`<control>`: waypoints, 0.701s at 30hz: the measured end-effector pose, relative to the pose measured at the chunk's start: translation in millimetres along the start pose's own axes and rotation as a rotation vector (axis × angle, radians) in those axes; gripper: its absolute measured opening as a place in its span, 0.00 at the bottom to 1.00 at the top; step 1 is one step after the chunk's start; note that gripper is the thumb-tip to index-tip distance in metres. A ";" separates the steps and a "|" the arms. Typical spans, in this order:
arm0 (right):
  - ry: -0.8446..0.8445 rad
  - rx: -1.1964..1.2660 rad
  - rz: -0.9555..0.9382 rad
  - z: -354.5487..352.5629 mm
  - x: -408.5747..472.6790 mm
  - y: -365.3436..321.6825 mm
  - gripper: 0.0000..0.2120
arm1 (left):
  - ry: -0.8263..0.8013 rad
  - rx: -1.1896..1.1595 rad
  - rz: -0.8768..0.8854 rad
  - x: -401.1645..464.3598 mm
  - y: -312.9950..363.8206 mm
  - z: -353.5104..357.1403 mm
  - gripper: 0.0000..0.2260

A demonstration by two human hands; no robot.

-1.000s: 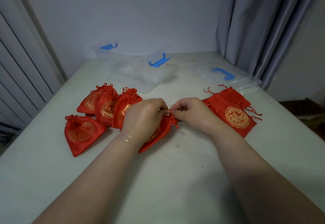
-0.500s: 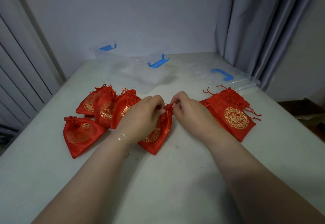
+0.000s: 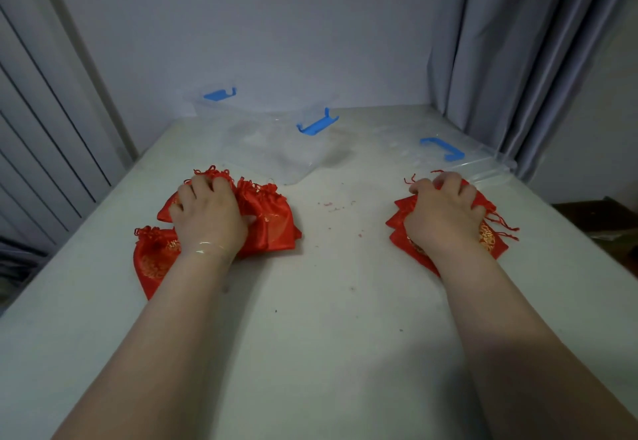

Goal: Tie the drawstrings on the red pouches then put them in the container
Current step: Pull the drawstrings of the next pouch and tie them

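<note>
The left hand (image 3: pixel 207 213) lay palm-down, fingers curled into the tied pouches (image 3: pixel 272 222) left of centre. The right hand (image 3: pixel 443 211), well apart, clutched the untied pouches (image 3: pixel 488 237). The clear container (image 3: pixel 276 149) stood behind on the table (image 3: pixel 328 336).

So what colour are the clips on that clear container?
Blue. The container has blue clips, plainest in the head view, the only one here.

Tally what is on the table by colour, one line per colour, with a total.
Red pouches, left group: at least 4 show under and beside the left hand.
Red pouches, right stack: cannot count, overlapped under the right hand.
Blue handles or clips: 3.
Clear container parts: 2.
Total: at least 10.
</note>
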State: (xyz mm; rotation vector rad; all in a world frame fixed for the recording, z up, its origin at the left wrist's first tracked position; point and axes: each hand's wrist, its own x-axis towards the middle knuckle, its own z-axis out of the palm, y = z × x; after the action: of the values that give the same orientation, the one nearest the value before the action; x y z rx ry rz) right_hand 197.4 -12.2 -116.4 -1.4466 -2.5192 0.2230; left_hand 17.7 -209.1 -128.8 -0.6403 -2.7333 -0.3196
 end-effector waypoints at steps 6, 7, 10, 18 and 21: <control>-0.099 0.153 0.043 0.4 5.3 0.9 0.23 | 0.224 -0.229 0.335 -7.3 22.1 -3.7 0.29; -0.067 0.186 0.037 0.1 5.4 0.6 0.23 | 0.246 -0.288 0.404 -10.3 27.9 -5.5 0.25; 0.158 0.346 -0.072 -0.3 3.3 -2.1 0.18 | 0.222 -0.471 0.515 -20.8 44.1 -14.2 0.13; 0.044 1.087 -0.466 13.4 -17.2 -34.9 0.12 | -0.615 -1.163 0.431 -45.5 75.3 -6.1 0.29; -0.134 1.187 -0.522 17.3 -24.2 -41.9 0.10 | -0.636 -1.380 0.262 -40.6 74.2 -2.4 0.20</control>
State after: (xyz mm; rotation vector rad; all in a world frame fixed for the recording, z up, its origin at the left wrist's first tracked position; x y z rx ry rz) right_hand 169.7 -54.5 -125.8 -0.3034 -2.0107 1.4087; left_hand 87.2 -160.9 -130.2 -1.5717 -2.4683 -2.3064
